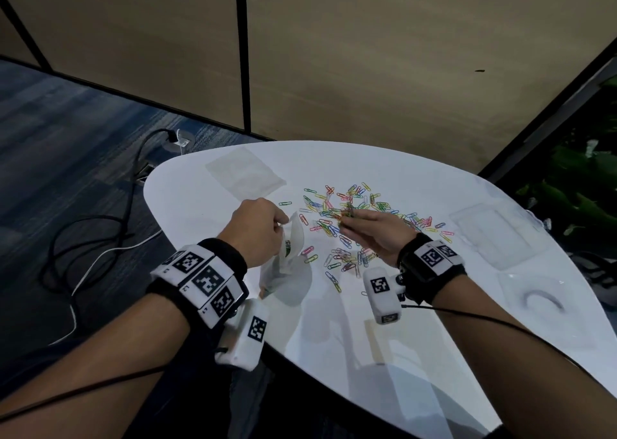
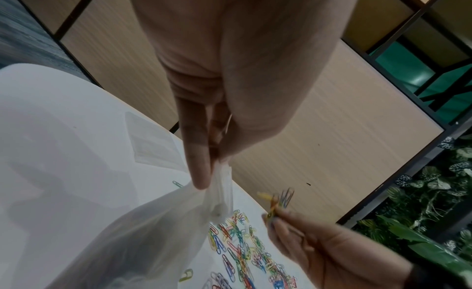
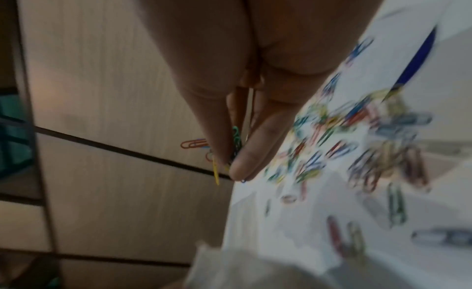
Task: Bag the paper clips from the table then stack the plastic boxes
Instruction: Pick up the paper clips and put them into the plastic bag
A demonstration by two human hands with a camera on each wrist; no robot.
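Note:
My left hand (image 1: 258, 230) pinches the rim of a clear plastic bag (image 1: 283, 271) and holds it up above the white table (image 1: 207, 205); some clips lie inside it. In the left wrist view the bag (image 2: 158, 232) hangs from my left hand (image 2: 204, 172). My right hand (image 1: 364, 230) pinches a small bunch of coloured paper clips (image 1: 347, 213), lifted just right of the bag's mouth. The right wrist view shows that bunch (image 3: 236, 144) between thumb and fingers of my right hand (image 3: 231, 168). Several loose paper clips (image 1: 350, 218) lie scattered across the table's middle.
A clear plastic box (image 1: 490, 235) and another clear piece (image 1: 534, 298) lie at the table's right. A flat clear sheet (image 1: 245, 173) lies at the far left. Cables (image 1: 100, 238) trail over the floor left of the table. Green plants (image 1: 581, 198) stand to the right.

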